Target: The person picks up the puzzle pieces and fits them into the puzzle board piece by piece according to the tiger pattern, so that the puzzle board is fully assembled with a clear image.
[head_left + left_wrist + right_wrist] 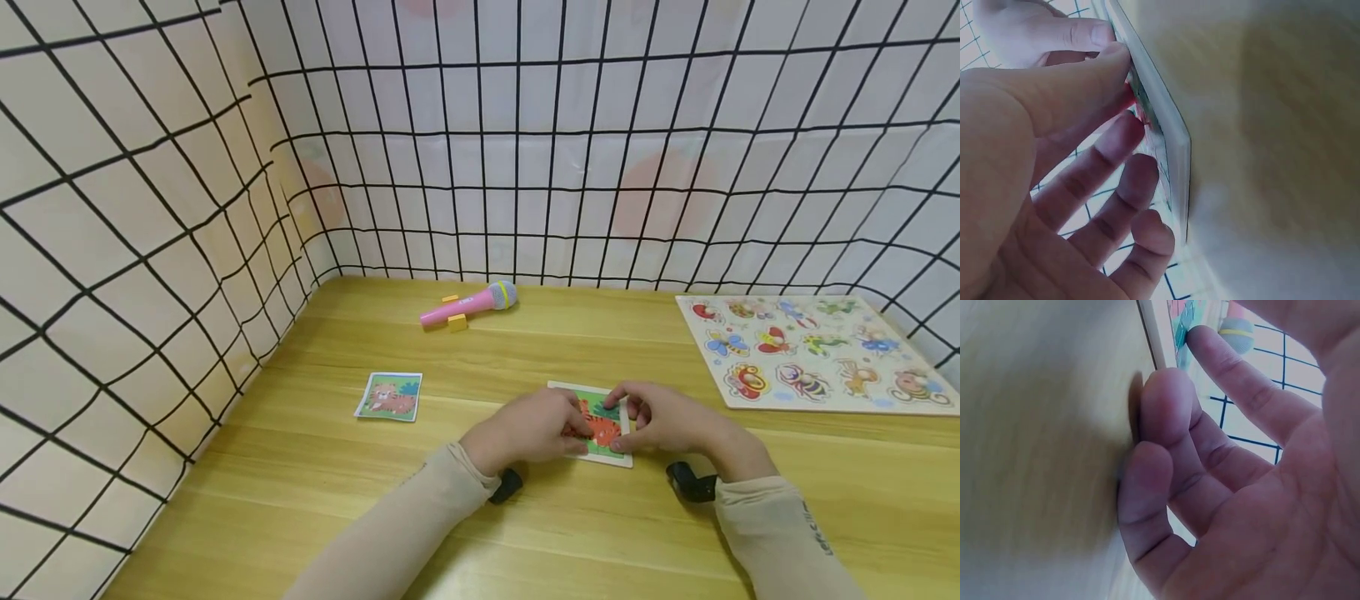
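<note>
A small tiger picture puzzle in a pale frame lies flat on the wooden table, an orange striped animal on green. From its left side, my left hand touches the picture with slightly bent fingertips. Over the right edge, my right hand rests its index finger and thumb on the picture. In the right wrist view the index finger reaches onto the picture while other fingers bend down beside the frame. The left wrist view shows thumb and fingertips against the picture's face, inside the frame. My hands partly cover the picture.
A picture card with tigers lies to the left. Further back is a pink toy microphone with yellow parts. An insect puzzle board lies at the right. Black wire grid panels stand around the table.
</note>
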The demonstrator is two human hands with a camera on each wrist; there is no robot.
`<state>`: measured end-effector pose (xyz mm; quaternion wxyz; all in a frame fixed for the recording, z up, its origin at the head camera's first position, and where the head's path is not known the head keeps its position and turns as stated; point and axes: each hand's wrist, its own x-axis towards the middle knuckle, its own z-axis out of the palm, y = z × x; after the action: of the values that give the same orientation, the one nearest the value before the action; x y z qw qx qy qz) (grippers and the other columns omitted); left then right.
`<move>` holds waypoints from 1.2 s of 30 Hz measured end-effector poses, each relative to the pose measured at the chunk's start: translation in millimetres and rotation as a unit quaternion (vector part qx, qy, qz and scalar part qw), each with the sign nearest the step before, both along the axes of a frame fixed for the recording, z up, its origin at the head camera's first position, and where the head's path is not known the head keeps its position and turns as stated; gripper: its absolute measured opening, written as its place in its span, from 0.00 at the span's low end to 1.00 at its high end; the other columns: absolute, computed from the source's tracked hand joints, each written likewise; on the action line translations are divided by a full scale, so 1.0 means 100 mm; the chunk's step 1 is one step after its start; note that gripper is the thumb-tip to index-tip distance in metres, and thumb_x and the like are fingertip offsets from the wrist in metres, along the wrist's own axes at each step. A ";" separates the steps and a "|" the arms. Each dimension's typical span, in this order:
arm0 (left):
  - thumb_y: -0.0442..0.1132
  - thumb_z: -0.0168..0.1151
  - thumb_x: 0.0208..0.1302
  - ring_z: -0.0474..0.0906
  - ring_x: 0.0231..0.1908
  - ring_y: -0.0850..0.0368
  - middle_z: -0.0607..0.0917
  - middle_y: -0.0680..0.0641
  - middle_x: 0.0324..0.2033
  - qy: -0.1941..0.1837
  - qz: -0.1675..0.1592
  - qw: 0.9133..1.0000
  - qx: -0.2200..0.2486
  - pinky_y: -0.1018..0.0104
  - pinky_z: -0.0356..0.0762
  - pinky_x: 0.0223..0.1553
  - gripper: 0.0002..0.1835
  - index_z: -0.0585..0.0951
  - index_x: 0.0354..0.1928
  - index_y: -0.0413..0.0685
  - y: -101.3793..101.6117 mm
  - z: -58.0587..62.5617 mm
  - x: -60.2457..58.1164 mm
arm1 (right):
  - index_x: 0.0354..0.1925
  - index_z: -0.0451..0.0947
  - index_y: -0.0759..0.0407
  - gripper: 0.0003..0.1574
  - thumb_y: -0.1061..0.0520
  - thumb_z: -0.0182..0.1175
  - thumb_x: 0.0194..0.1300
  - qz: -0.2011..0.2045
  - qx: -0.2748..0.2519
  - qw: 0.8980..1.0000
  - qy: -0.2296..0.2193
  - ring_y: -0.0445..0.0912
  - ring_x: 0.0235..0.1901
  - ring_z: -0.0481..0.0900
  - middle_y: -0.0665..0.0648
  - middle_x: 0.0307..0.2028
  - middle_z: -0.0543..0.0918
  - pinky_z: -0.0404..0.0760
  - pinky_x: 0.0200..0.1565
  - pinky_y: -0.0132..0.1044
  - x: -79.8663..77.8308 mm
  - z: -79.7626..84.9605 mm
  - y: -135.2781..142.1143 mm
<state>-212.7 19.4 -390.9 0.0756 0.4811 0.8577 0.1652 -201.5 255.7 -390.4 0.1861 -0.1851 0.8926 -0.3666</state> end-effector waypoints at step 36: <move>0.63 0.76 0.52 0.62 0.66 0.51 0.70 0.53 0.69 -0.039 0.119 0.991 -0.055 0.46 0.57 0.67 0.45 0.74 0.70 0.55 -0.34 0.09 -0.18 | 0.58 0.72 0.64 0.40 0.51 0.79 0.53 0.005 -0.005 1.000 -0.004 0.46 0.30 0.69 0.57 0.36 0.70 0.69 0.30 0.35 0.01 0.04 0.00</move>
<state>-230.6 -14.4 -382.3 0.1151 0.3640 0.9130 0.1437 -200.6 255.9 -386.5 0.1902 -0.1891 0.8893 -0.3704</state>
